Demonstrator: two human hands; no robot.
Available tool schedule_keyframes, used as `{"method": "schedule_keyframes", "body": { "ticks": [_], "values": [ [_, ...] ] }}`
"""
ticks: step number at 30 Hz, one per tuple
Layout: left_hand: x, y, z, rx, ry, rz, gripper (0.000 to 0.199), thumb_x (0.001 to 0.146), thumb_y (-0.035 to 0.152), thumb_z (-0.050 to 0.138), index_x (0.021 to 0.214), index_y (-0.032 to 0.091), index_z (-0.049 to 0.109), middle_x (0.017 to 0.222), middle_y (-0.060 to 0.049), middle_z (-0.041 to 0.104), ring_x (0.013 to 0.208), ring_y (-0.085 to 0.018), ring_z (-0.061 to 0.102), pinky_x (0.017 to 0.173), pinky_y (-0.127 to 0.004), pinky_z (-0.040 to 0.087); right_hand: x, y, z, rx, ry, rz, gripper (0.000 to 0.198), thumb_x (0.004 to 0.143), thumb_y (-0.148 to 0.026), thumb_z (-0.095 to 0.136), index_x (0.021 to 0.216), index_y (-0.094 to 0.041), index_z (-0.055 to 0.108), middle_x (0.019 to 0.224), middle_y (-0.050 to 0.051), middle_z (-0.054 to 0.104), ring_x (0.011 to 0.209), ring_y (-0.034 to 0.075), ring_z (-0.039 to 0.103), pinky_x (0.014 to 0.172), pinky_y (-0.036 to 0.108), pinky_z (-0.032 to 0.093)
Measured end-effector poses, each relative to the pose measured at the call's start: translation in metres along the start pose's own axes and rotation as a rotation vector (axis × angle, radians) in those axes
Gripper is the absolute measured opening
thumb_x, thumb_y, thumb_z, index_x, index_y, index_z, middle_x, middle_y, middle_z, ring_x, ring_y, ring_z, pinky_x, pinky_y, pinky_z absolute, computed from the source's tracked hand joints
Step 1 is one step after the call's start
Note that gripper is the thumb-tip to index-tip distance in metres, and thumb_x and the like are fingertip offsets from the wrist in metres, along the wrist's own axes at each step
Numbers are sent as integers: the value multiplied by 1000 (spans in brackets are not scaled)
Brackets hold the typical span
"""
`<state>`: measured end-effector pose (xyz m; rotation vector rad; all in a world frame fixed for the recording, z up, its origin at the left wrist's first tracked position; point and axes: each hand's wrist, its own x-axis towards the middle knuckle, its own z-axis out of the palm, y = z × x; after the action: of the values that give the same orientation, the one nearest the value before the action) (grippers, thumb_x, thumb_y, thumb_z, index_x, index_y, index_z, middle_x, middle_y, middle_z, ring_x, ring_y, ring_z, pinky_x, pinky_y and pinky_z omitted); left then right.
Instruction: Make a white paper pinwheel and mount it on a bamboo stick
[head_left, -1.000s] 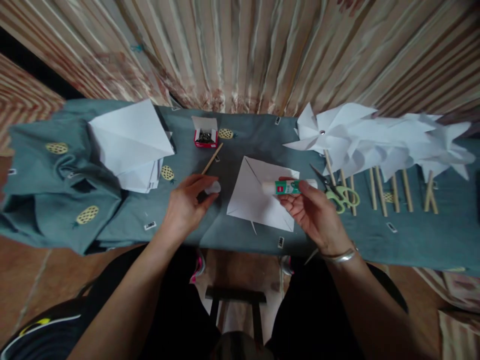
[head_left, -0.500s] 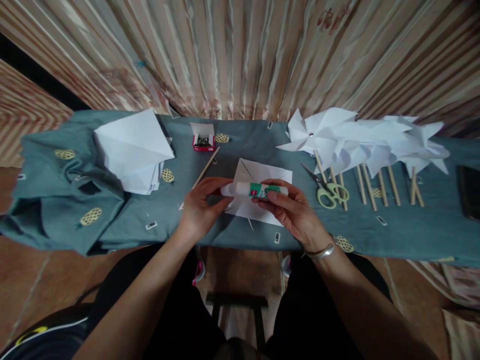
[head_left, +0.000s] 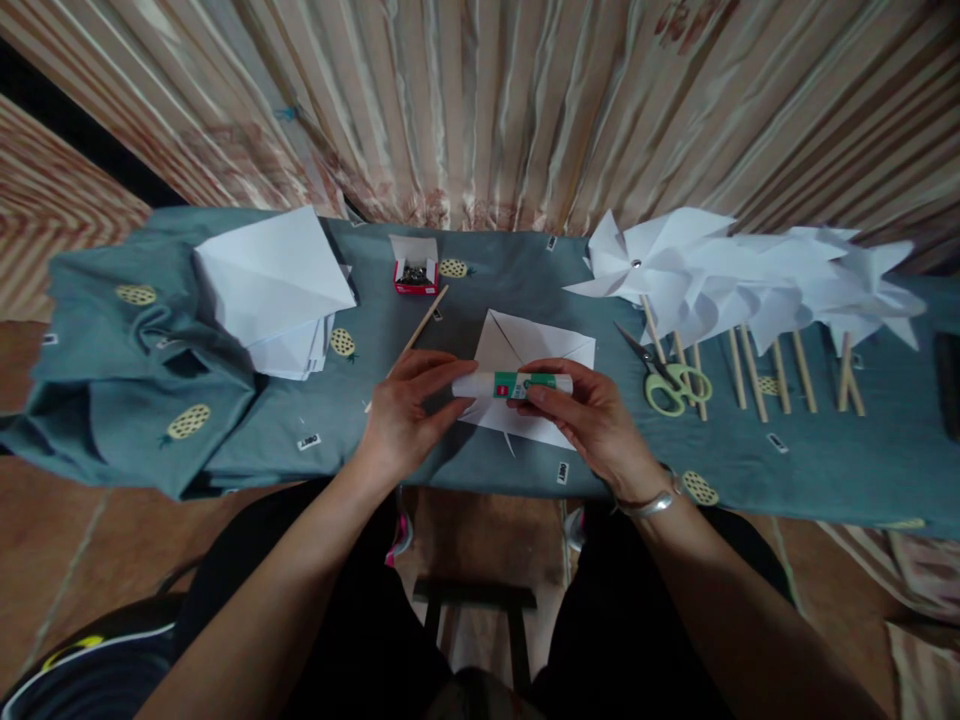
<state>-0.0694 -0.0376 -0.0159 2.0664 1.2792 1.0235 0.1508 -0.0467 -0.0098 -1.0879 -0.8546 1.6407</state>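
Between both hands a white and green glue stick (head_left: 517, 385) is held level above the table. My right hand (head_left: 600, 420) is closed around its green-labelled body. The thumb and fingers of my left hand (head_left: 397, 415) pinch the white cap (head_left: 469, 385) at its left end, and cap and body meet with no gap showing. Beneath the hands lies a square of white paper (head_left: 551, 340) with diagonal slits from its corners; the hands hide part of it. A thin wooden stick (head_left: 425, 322) lies past my left hand, its lower end partly hidden.
A stack of white paper (head_left: 270, 280) lies on the left of the cloth-covered table (head_left: 315, 465). An open red box of small metal pieces (head_left: 415, 275) stands at the back. Green-handled scissors (head_left: 664, 390) and several paper pinwheels (head_left: 675, 255) on wooden sticks lie at the right.
The cap and the glue stick body have come together, closing the small gap between them. The view has shifted slightly.
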Motion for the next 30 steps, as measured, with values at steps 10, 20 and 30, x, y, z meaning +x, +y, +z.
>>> {"method": "schedule_keyframes", "body": {
  "ticks": [10,20,30],
  "values": [
    [-12,4,4,-42,-60,58,27,90,28,67,115,21,72,108,-10,71,97,-21,69,85,-36,58,-3,5,7,-73,-64,29,31,73,-37,85,94,-19,72,83,0,76,67,13,75,67,24,65],
    [-17,-5,-25,-76,64,-211,27,81,38,75,102,21,77,103,-6,76,93,-22,70,87,-37,57,-15,1,-11,-507,-13,-224,45,88,-49,68,124,-23,61,109,7,74,89,18,71,75,32,58],
    [-33,-62,-79,461,200,-235,25,86,45,68,104,27,72,103,1,70,105,-30,59,98,-55,48,-32,-9,-63,-1307,2,-573,27,95,-26,52,114,-19,70,120,13,72,114,29,66,100,51,52]
  ]
}}
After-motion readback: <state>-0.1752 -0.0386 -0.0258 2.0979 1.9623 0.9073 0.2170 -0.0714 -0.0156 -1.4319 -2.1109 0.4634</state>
